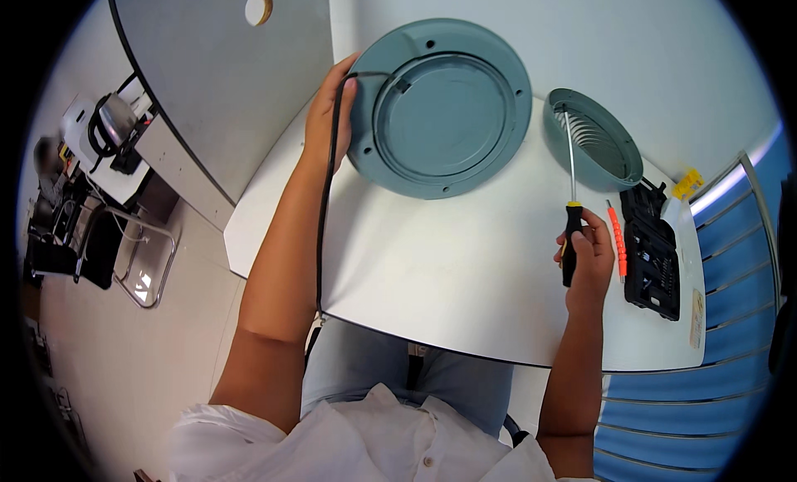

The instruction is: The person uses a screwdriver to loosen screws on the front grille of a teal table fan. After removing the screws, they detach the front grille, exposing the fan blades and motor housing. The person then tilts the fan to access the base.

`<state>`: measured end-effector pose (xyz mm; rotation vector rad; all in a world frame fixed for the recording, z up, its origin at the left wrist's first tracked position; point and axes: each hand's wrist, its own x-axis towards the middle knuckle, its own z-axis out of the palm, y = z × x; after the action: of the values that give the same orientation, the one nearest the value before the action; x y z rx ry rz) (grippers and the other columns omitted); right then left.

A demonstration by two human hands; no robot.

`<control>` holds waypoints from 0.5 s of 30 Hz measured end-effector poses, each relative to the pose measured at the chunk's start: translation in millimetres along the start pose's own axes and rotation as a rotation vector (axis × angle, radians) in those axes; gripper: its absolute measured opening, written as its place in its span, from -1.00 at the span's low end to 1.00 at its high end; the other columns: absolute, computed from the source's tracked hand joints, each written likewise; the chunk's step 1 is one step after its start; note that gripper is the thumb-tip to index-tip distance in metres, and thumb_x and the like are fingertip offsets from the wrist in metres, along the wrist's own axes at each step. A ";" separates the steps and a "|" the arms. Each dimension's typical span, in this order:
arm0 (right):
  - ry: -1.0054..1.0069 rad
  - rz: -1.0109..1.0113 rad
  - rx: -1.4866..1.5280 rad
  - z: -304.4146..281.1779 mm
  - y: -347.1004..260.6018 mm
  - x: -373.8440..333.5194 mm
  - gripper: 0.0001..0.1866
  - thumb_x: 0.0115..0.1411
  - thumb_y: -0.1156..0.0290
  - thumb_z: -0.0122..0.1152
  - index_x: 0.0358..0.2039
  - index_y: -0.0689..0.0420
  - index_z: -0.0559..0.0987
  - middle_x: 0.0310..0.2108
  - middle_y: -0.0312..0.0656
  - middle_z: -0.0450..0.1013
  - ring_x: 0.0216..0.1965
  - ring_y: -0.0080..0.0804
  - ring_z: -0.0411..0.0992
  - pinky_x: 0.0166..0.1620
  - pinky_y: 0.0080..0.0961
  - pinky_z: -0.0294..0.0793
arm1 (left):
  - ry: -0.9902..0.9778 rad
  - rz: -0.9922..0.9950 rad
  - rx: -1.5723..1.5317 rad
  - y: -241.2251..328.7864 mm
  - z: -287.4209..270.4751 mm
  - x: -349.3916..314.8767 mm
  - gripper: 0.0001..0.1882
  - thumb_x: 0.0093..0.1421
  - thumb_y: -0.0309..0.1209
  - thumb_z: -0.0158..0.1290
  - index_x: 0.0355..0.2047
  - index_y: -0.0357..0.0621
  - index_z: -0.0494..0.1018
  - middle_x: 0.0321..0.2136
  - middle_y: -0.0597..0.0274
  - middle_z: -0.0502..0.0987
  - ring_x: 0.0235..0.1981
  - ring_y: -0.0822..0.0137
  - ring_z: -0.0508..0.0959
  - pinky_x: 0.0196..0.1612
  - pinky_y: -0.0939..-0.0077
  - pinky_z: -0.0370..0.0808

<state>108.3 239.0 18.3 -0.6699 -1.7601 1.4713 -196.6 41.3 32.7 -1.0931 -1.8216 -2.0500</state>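
Note:
My left hand [330, 108] grips the left rim of a round grey-green base [448, 117]. The base is tilted up, and its flat underside with a raised ring and several dark holes faces me. A black power cord [334, 133] enters near the ring, passes by my left fingers and hangs down over the table's front edge. My right hand [591, 254] is closed around the black and yellow handle of a screwdriver [572, 208], its long shaft pointing away. Beyond the shaft's tip lies a grey-green round housing [618, 162] with curved slots, hollow side showing.
The white table [432, 266] carries an orange flexible bit extension [617, 239], an open black bit case [652, 262] and a small yellow item [687, 184] at the right. A grey partition [224, 75] stands left, metal rails [730, 291] right. A folding chair [137, 249] stands further left.

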 end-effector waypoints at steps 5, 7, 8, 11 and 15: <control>-0.136 -0.025 0.086 1.4 -3.3 -5.0 -0.46 0.01 0.54 -0.05 0.09 0.28 0.34 -0.37 -0.14 0.41 -0.44 -0.53 0.38 -0.34 -0.62 0.42 | -0.058 -0.013 -0.347 0.2 4.2 -4.3 -0.53 0.35 -0.22 -0.09 0.20 -0.15 0.26 0.12 0.19 0.36 0.16 0.33 0.32 0.24 0.46 0.17; -0.260 -0.055 0.137 -0.6 2.6 -6.0 -0.42 -0.01 0.57 -0.05 0.12 0.27 0.33 -0.33 -0.13 0.39 -0.40 -0.52 0.38 -0.29 -0.61 0.43 | -0.067 0.027 -0.371 0.4 7.2 -5.3 -0.52 0.34 -0.22 -0.08 0.20 -0.14 0.24 0.12 0.20 0.36 0.15 0.34 0.33 0.23 0.47 0.17; -0.371 -0.017 0.100 -3.1 1.6 -6.8 -0.38 -0.04 0.61 -0.04 0.15 0.26 0.32 -0.27 -0.13 0.38 -0.33 -0.49 0.38 -0.21 -0.58 0.43 | -0.057 -0.016 -0.369 3.1 8.4 -7.5 -0.52 0.34 -0.24 -0.08 0.21 -0.13 0.23 0.12 0.20 0.36 0.15 0.34 0.33 0.24 0.49 0.17; -0.555 0.009 -0.086 0.7 3.4 -12.9 -0.43 -0.02 0.60 0.12 0.10 0.27 0.40 -0.17 -0.17 0.43 -0.22 -0.50 0.40 -0.13 -0.61 0.39 | -0.057 -0.073 -0.344 10.1 15.7 -11.7 -0.51 0.36 -0.24 -0.14 0.24 -0.11 0.18 0.18 0.17 0.28 0.22 0.33 0.25 0.27 0.47 0.11; -0.581 -0.226 -0.362 22.5 -0.8 -24.9 -0.47 0.01 0.56 0.15 0.08 0.15 0.45 -0.14 -0.10 0.47 -0.22 -0.41 0.44 -0.10 -0.55 0.40 | -0.110 -0.050 -0.354 2.5 24.6 -13.8 -0.48 0.37 -0.24 -0.16 0.28 -0.10 0.11 0.21 0.15 0.23 0.24 0.33 0.20 0.29 0.47 0.08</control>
<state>105.1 206.1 12.4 -0.2015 -2.4935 1.2756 -175.6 58.9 25.4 -1.2799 -1.5819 -2.4534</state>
